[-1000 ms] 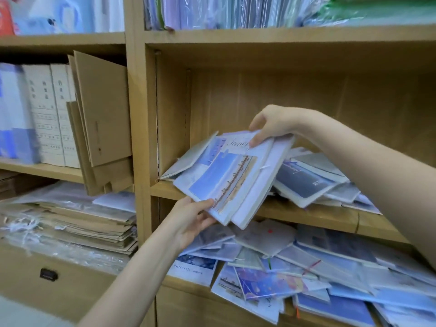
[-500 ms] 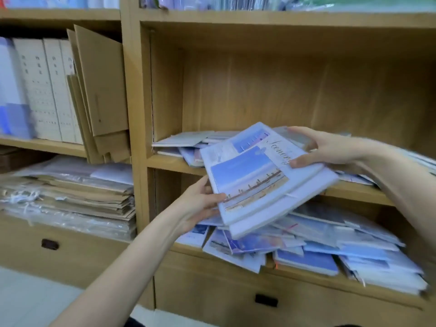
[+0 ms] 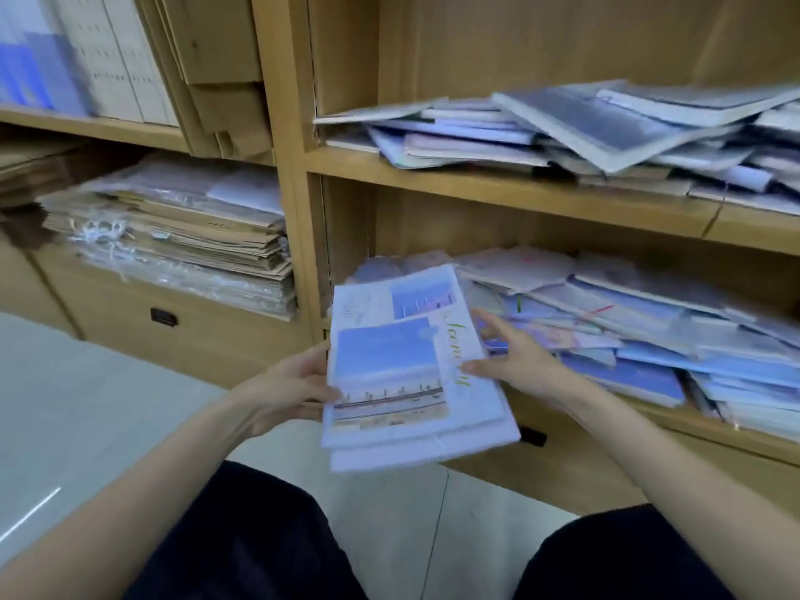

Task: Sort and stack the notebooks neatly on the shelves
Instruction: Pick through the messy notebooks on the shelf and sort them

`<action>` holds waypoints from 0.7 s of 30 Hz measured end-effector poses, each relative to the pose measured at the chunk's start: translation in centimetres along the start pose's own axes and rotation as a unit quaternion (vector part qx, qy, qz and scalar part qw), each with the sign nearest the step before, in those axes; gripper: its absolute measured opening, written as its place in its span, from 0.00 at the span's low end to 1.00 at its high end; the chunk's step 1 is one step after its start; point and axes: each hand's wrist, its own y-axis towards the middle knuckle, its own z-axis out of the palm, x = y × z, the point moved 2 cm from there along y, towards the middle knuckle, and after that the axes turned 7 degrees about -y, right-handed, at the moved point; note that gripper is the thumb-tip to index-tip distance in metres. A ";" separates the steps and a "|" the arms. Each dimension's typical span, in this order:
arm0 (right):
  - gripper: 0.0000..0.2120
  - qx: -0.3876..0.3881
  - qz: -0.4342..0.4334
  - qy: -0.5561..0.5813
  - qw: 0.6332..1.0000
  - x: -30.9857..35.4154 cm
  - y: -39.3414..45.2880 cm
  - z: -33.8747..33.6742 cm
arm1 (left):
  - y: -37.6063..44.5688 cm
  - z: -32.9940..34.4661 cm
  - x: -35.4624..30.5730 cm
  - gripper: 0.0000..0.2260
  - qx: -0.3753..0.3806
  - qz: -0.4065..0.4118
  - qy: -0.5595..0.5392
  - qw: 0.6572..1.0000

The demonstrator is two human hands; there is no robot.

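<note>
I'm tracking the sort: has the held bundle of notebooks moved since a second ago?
Yes. The bundle of notebooks has come down from the upper shelf, now held in front of the lower shelf.

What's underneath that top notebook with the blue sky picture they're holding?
Under the top notebook more notebooks show, edges sticking out at the top and bottom. How many, and their covers, is hidden. The left hand grips the stack.

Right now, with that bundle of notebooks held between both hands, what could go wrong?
1. The held notebooks are fanned unevenly; the left hand grips one edge and the right hand only touches the other with straight fingers, so lower ones may slip out.
2. The lower-shelf pile overhangs its edge and could slide if bumped.
</note>
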 end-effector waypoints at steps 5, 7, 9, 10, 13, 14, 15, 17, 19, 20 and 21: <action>0.29 -0.067 0.046 0.139 0.987 -2.2 2.6 -1.2 | 4.9 -0.4 -2.0 0.26 0.000 -0.024 0.010 1.000; 0.27 -0.088 0.049 0.171 0.980 -2.1 3.9 -2.4 | 7.2 -0.2 -3.3 0.27 0.005 -0.015 -0.014 1.000; 0.27 -0.121 0.063 0.216 0.967 -2.1 5.4 -3.7 | 10.1 -0.1 -4.7 0.27 -0.009 -0.005 -0.045 0.999; 0.28 -0.151 0.069 0.247 0.955 -2.3 6.2 -4.4 | 11.6 -0.1 -5.3 0.28 -0.022 0.006 -0.055 0.998; 0.27 -0.255 0.071 0.288 0.920 -3.1 8.6 -6.2 | 16.3 -1.4 -6.5 0.28 -0.128 0.081 -0.014 0.988; 0.26 -0.283 0.067 0.278 0.916 -3.3 9.3 -6.8 | 17.8 -2.3 -6.4 0.26 -0.178 0.106 0.063 0.976; 0.26 -0.305 0.065 0.256 0.915 -3.5 10.0 -7.2 | 19.2 -3.3 -6.0 0.25 -0.210 0.113 0.174 0.955; 0.27 -0.330 0.074 0.212 0.917 -3.8 11.4 -7.9 | 21.8 -4.7 -4.2 0.27 -0.209 0.100 0.386 0.893; 0.26 -0.345 0.089 0.218 0.908 -4.3 12.4 -8.2 | 24.1 -4.8 -2.5 0.29 -0.179 0.087 0.506 0.839; 0.25 -0.350 0.093 0.229 0.904 -4.7 12.8 -8.3 | 25.1 -4.4 -2.0 0.30 -0.171 0.088 0.544 0.817; 0.24 -0.354 0.093 0.235 0.900 -4.9 13.0 -8.3 | 26.0 -3.9 -1.7 0.31 -0.166 0.095 0.575 0.795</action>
